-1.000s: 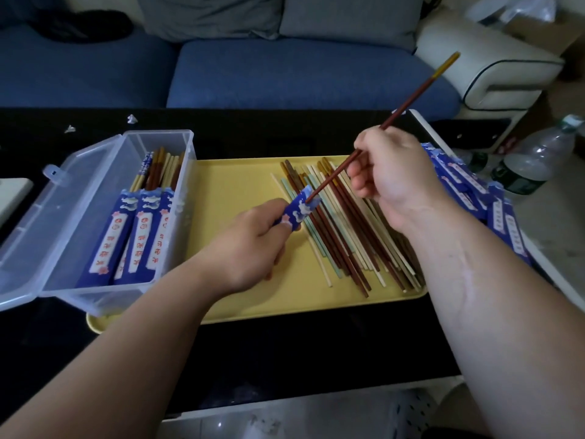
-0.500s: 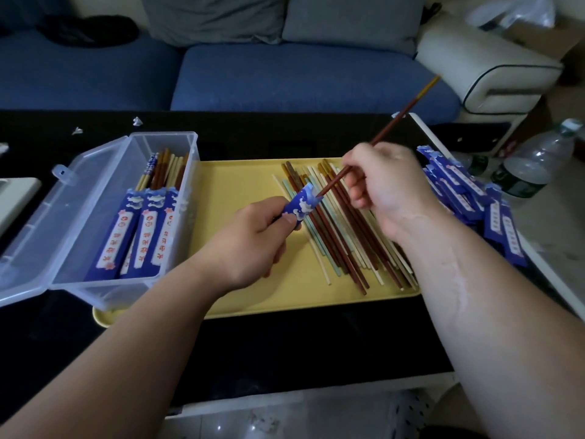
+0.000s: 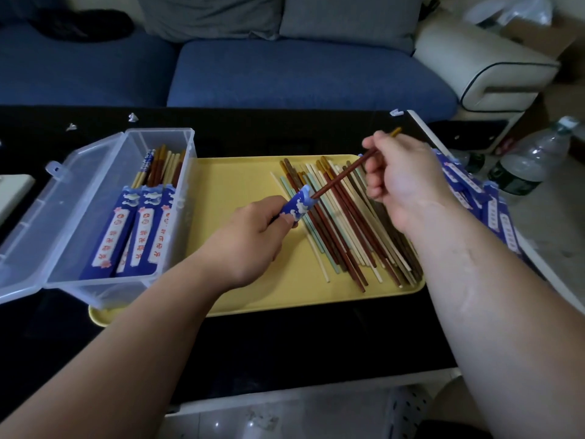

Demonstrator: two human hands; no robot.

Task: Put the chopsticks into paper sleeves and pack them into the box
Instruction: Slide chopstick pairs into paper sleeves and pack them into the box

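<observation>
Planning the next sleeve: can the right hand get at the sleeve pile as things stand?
Probably yes, once freed: the sleeve pile lies just beyond the right hand, nothing between, but it grips a brown chopstick.

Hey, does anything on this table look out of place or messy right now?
Small white scraps lie loose on the black table behind the clear box. The loose chopsticks on the yellow tray lie crossed, not aligned.

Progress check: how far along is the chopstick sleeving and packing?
Done: at least three sleeved sets lie in the clear box. In hand: the left hand grips a blue sleeve, the right hand holds a brown chopstick with its tip in it. Remaining: a pile of loose chopsticks on the yellow tray, spare sleeves beside it.
</observation>
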